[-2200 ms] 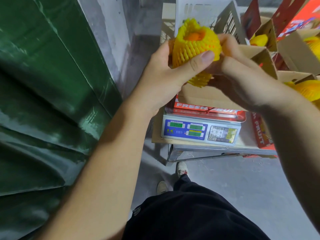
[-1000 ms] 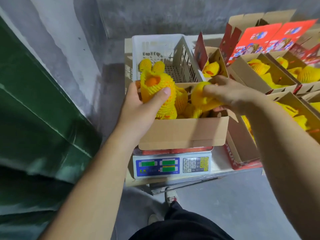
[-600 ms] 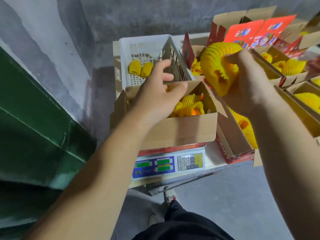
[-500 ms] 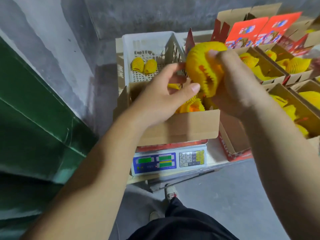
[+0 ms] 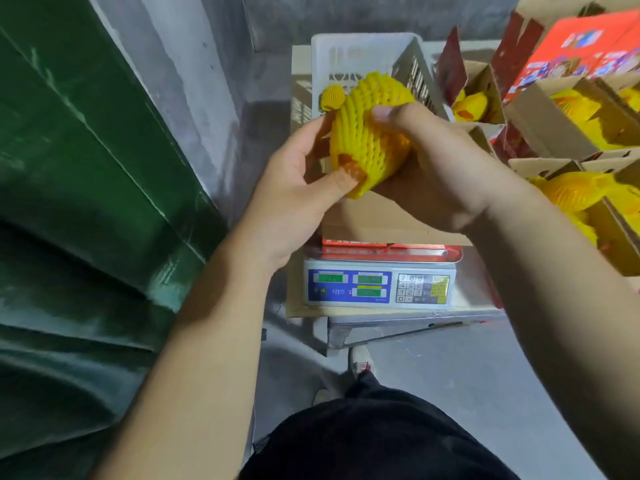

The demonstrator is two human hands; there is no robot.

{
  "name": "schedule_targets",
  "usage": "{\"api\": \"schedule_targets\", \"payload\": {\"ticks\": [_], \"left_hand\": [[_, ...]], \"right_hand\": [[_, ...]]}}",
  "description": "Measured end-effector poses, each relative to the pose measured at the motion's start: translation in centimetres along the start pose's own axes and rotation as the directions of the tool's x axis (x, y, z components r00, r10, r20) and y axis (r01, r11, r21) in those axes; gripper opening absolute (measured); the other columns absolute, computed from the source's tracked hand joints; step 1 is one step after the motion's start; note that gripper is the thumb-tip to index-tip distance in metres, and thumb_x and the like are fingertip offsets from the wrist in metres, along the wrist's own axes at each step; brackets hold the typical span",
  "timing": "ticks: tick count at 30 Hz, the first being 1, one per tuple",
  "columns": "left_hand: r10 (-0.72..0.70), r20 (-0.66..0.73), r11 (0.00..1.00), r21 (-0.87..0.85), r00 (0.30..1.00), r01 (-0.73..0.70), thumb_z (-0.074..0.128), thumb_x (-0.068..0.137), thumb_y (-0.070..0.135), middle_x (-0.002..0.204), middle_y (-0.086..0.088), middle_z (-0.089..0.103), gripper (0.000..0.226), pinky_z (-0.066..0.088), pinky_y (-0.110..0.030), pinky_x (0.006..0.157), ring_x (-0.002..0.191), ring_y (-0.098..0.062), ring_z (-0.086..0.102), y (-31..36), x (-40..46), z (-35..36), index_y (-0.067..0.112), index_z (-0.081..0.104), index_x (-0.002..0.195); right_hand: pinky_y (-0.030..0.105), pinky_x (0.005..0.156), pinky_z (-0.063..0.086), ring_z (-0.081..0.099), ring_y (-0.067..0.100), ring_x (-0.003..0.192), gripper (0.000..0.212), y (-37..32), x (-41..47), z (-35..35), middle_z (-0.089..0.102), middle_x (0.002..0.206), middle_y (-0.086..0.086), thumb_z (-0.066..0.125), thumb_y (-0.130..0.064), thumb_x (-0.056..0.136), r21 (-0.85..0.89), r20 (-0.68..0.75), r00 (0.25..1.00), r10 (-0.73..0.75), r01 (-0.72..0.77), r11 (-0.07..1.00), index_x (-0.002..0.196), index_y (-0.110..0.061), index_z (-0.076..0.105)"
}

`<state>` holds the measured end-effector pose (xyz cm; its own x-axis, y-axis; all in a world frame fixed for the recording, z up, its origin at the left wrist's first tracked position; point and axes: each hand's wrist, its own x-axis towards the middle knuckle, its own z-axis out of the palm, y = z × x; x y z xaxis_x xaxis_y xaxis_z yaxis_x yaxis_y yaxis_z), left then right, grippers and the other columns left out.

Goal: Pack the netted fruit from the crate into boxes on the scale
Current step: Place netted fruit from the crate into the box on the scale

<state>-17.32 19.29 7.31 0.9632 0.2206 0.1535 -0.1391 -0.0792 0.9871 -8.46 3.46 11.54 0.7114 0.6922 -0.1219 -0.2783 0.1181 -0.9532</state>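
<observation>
Both hands cup one netted fruit (image 5: 367, 133): left hand (image 5: 298, 188) wraps its near-left side with the thumb pressing the net's open end where orange skin shows, right hand (image 5: 436, 168) cradles it from the right, held directly above the cardboard box (image 5: 377, 220) on the scale (image 5: 377, 285). Likely fairly weighty and firm inside a soft, springy ribbed foam mesh that gives grip; best held round the belly, not the loose net end. White slatted plastic crate (image 5: 408, 60) sits beyond the grip.
</observation>
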Motion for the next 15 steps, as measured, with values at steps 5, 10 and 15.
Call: {"api": "schedule_targets", "payload": {"ticks": [5,10,15], "left_hand": [[0.038,0.017,0.999,-0.023,0.999,-0.037,0.074,0.094,0.007,0.152,0.0,0.058,0.072,0.048,-0.049,0.115,0.141,-0.016,0.054,-1.0,-2.0,-1.7,0.01,0.042,0.159],[0.072,0.04,0.997,-0.036,0.997,-0.071,0.074,0.095,0.008,0.151,0.003,0.059,0.069,0.051,-0.036,0.109,0.141,-0.015,0.053,-1.2,-3.1,-2.5,0.013,0.044,0.157],[0.086,0.079,0.995,-0.055,0.993,-0.082,0.073,0.093,0.005,0.141,0.018,0.064,0.067,0.052,-0.023,0.099,0.13,-0.006,0.061,-0.9,-4.4,-3.0,0.027,0.046,0.15]], "right_hand": [[0.049,0.1,0.056,0.064,0.035,0.124,0.044,0.5,-0.9,0.4,0.063,0.138,0.022,0.05,-0.023,0.101,-0.097,0.158,0.983,0.094,-0.079,0.992,0.143,-0.006,0.051],[0.058,0.102,0.052,0.061,0.04,0.128,0.048,1.1,-1.2,1.7,0.059,0.142,0.021,0.053,-0.026,0.104,-0.155,0.095,0.993,0.065,-0.05,0.987,0.148,-0.013,0.042],[0.069,0.108,0.042,0.062,0.042,0.124,0.04,1.3,-1.9,3.1,0.063,0.131,0.027,0.048,-0.027,0.108,-0.098,0.145,0.986,0.082,-0.068,0.993,0.138,-0.001,0.051]]}}
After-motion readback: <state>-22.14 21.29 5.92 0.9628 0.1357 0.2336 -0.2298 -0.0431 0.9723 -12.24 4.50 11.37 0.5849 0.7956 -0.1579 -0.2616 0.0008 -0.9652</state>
